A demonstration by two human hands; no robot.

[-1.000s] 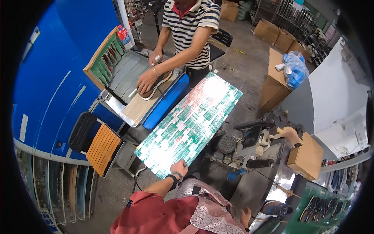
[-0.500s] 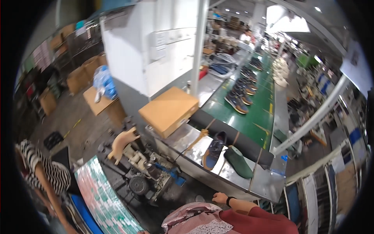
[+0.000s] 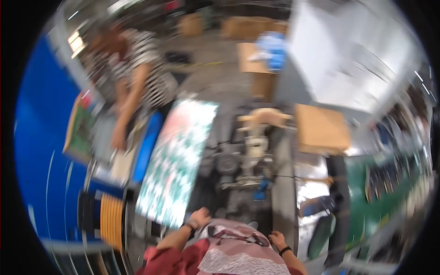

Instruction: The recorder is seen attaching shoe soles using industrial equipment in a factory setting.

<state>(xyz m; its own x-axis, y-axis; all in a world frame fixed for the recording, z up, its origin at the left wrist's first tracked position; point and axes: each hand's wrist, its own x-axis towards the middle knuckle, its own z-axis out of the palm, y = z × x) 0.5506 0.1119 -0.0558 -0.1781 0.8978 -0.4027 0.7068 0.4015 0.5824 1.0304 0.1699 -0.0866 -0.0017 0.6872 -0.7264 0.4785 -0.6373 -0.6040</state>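
My left hand (image 3: 200, 217) is in front of my body, beside the near right corner of a table with a shiny green, white and pink patterned top (image 3: 178, 156). Motion smears its fingers, and I see nothing held in it. Lower and to the right, my right hand (image 3: 277, 239) hangs with loosely bent fingers and nothing in it. It is nearest the metal-topped bench end, where a blue and brown shoe (image 3: 317, 205) lies with a dark green shoe-shaped piece (image 3: 320, 236).
A machine (image 3: 254, 151) with a curved tan top stands ahead. A cardboard box (image 3: 321, 129) rests on the bench beside a green conveyor (image 3: 360, 192) carrying several shoes. At left, a person in a striped top (image 3: 144, 73) leans over a work surface near a yellow slatted stool (image 3: 111, 220).
My view has swung left, so the conveyor and bench now sit at the right edge. My left hand and the seated area at left have come into view.
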